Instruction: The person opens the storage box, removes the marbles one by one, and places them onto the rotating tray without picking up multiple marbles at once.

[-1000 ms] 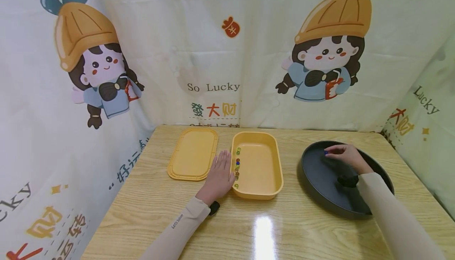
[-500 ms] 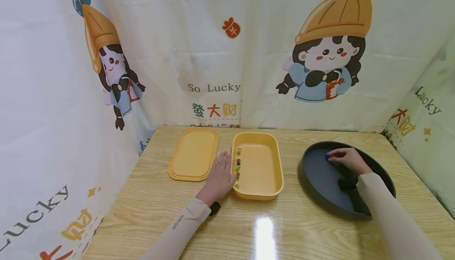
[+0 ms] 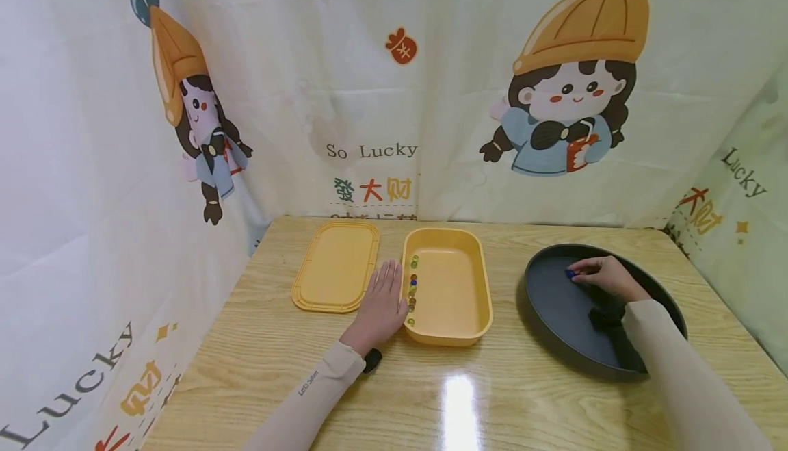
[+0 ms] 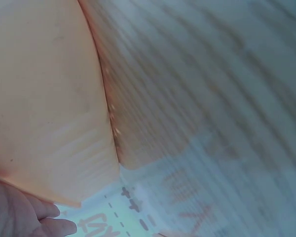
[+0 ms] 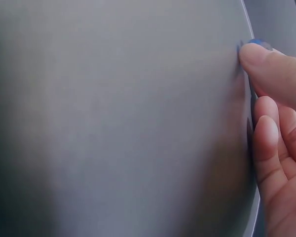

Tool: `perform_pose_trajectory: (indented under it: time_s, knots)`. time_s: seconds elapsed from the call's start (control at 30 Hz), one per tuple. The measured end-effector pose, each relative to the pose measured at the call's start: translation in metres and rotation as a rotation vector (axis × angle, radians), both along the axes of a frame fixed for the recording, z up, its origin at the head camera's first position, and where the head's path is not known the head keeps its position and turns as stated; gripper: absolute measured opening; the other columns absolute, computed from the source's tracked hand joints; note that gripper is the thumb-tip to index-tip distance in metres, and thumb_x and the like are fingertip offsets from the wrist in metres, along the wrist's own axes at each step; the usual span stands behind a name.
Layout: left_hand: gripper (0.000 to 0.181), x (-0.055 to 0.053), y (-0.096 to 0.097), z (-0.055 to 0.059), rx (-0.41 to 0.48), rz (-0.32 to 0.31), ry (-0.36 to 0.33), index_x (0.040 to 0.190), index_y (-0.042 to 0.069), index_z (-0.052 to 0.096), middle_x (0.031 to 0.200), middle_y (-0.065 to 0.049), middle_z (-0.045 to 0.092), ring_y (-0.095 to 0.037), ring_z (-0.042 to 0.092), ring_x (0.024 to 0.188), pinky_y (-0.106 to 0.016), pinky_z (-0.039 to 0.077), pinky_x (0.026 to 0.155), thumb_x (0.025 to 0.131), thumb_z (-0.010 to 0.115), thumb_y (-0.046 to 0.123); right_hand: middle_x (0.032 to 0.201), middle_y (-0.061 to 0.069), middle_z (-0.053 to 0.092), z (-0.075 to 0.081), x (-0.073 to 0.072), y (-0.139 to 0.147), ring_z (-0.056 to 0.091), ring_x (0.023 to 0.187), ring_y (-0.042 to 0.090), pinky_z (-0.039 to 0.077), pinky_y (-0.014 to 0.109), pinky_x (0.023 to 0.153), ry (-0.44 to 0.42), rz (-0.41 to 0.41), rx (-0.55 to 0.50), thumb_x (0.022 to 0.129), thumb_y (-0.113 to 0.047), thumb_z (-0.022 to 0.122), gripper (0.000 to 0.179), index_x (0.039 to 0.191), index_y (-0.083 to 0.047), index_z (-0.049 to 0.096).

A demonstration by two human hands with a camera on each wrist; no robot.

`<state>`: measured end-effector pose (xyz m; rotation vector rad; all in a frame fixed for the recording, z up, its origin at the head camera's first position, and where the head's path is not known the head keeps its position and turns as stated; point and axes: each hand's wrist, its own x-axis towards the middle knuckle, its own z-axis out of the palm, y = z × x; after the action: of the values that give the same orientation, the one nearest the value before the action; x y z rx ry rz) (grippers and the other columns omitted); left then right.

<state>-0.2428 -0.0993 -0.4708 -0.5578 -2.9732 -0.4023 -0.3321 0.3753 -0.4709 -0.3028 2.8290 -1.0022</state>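
My left hand [image 3: 377, 313] rests with straight fingers along the left wall of a yellow plastic box [image 3: 448, 338]. Down the inner left side of that box runs a line of several small glass marbles [image 3: 413, 289], mostly yellowish, one blue. In the left wrist view, fingertips [image 4: 59, 226] touch the box's smooth side [image 4: 49, 98]. Over the dark round pan [image 3: 554, 314], my right hand [image 3: 606, 278] pinches a blue marble [image 3: 571, 274] between thumb and finger. The right wrist view shows the thumb [image 5: 259, 54] largely covering the marble [image 5: 259, 42], close to the pan's surface.
A flat yellow lid [image 3: 337, 266] lies left of the box. All stand on a wood-grain table [image 3: 394, 396], with a printed curtain [image 3: 455, 95] behind and at both sides. A black wrist device [image 3: 606, 315] sits under the right wrist.
My right hand has moved slightly toward me and right over the pan, the blue marble still in its pinch. The left hand stays put. The left curtain's folds have shifted.
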Motion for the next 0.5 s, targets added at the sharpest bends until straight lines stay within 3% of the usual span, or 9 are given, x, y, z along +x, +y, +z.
perform_pose_trajectory:
  time_s: [0.27,0.5]
  knots:
    - [0.064,-0.0002,0.0008,-0.0005,-0.002,0.006,0.000,0.150,-0.002,0.012,0.157,-0.019,0.014,-0.031,0.011,0.147,-0.047,0.010,0.119,0.098,0.039,0.026,0.083,-0.002,0.070,-0.0009,0.0001,0.0031,0.055,0.068,-0.003,0.045,0.022,0.059,-0.001,-0.002,-0.012,0.085,-0.021,0.069,0.034,0.108,0.004,0.068]
    - [0.064,-0.0017,0.0018,-0.0026,0.020,0.009,0.016,0.149,-0.003,0.015,0.156,-0.020,0.017,-0.032,0.012,0.146,-0.048,0.012,0.119,0.097,0.041,0.025,0.087,0.000,0.072,-0.0019,0.0004,0.0053,0.057,0.071,-0.006,0.048,0.020,0.062,-0.003,-0.012,-0.035,0.085,-0.023,0.069,0.038,0.110,0.006,0.066]
